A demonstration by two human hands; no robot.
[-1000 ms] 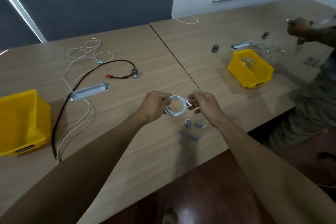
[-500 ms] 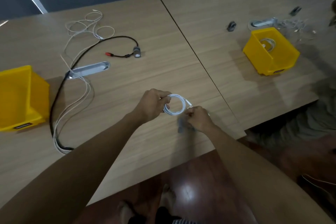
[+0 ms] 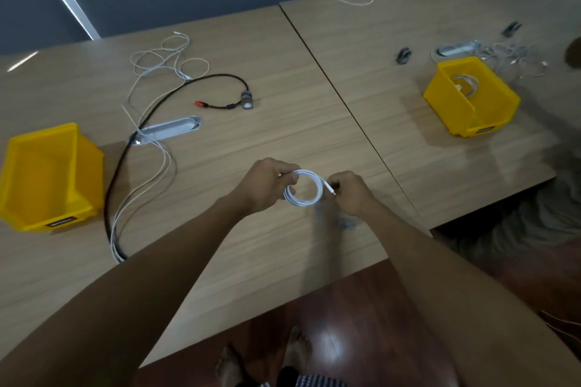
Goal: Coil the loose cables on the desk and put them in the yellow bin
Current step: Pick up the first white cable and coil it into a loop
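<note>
A white cable (image 3: 309,198) is wound into a small round coil just above the desk's near edge. My left hand (image 3: 267,184) grips the coil's left side with curled fingers. My right hand (image 3: 350,193) pinches the cable's free plug end at the coil's right. A yellow bin (image 3: 44,179) stands open at the far left of the desk. A loose black cable (image 3: 151,113) with a red tip and loose white cables (image 3: 163,56) lie between that bin and my hands.
A silver cable grommet (image 3: 169,130) is set in the desk near the loose cables. A second yellow bin (image 3: 471,97) holding a coiled white cable sits on the adjoining desk at right, with a cable tangle (image 3: 515,56) behind it. Small grey clips (image 3: 345,223) lie under my right hand.
My right hand dropped toward the desk and came back to the coil's right side, still on the plug end. The coil stays in my left hand. The camera tilted down, then up.
</note>
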